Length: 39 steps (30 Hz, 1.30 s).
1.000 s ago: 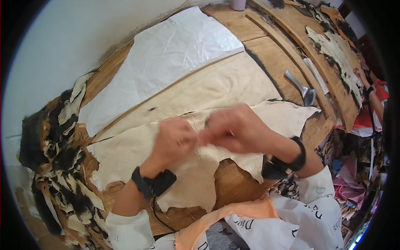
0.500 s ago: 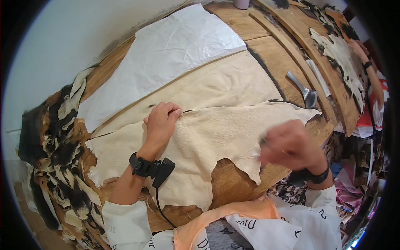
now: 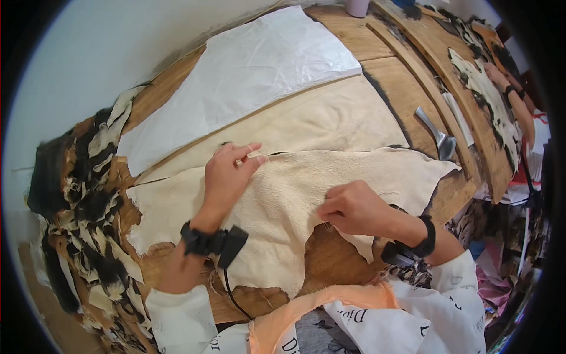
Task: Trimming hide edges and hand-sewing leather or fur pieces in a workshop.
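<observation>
A cream-coloured piece of hide (image 3: pixel 268 200) with a ragged near edge lies across the wooden table. Its far edge meets a second cream hide (image 3: pixel 336 115), and a thin dark line shows along the join. My left hand (image 3: pixel 225 180) rests at that join, thumb and forefinger parted with nothing visible between them. Over the near hide, by the notch in its front edge, is my right hand (image 3: pixel 356 209). Its fingers are curled closed, and whatever they may hold is too small to make out. A white sheet (image 3: pixel 253 76) covers the far part of the second hide.
A silver metal tool with a flared head (image 3: pixel 439 137) lies to the right, beside long wooden strips (image 3: pixel 421 88). Black-and-cream hide scraps (image 3: pixel 88 194) are heaped at the left. Another person's hand (image 3: pixel 498 76) touches a pale hide at the far right. A pinkish cup (image 3: pixel 356 7) stands at the back.
My right hand has moved left, from the hide's right side to near the middle. My left thumb and forefinger, pinched together before, have parted. The whole view has shifted slightly.
</observation>
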Tool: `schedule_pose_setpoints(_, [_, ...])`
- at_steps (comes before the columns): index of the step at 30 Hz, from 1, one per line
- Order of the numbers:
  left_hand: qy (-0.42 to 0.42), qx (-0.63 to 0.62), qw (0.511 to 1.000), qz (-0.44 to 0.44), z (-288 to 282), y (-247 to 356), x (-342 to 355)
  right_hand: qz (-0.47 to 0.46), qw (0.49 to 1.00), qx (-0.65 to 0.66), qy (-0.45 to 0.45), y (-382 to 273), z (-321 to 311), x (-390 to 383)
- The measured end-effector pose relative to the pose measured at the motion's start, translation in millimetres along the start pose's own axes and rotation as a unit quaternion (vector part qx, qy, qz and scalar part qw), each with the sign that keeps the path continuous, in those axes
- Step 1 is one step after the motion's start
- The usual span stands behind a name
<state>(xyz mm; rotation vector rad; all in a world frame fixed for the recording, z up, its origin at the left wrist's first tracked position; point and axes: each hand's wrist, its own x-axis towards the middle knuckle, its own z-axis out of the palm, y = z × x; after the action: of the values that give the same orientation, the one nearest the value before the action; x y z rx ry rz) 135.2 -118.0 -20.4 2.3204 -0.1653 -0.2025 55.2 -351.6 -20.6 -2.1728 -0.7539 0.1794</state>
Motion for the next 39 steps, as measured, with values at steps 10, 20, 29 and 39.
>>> schedule_pose_setpoints(10, [0.015,0.062,0.998,0.005,18.3,-10.8,11.5,0.007,0.974,0.226,-0.010,-23.0,-110.7,-73.7])
schedule_pose_setpoints(20, [-0.199,-0.179,0.963,0.029,21.3,5.0,17.9,0.108,0.978,0.067,0.167,-26.6,-132.9,-106.3])
schedule_pose_setpoints(29, [-0.173,-0.240,0.952,-0.080,32.8,4.6,21.8,0.099,0.987,0.004,0.129,-43.6,-158.1,-133.4])
schedule_pose_setpoints(39, [0.095,0.281,0.936,0.190,23.4,-17.0,-28.5,0.133,0.986,-0.013,0.104,56.5,-69.5,-55.5])
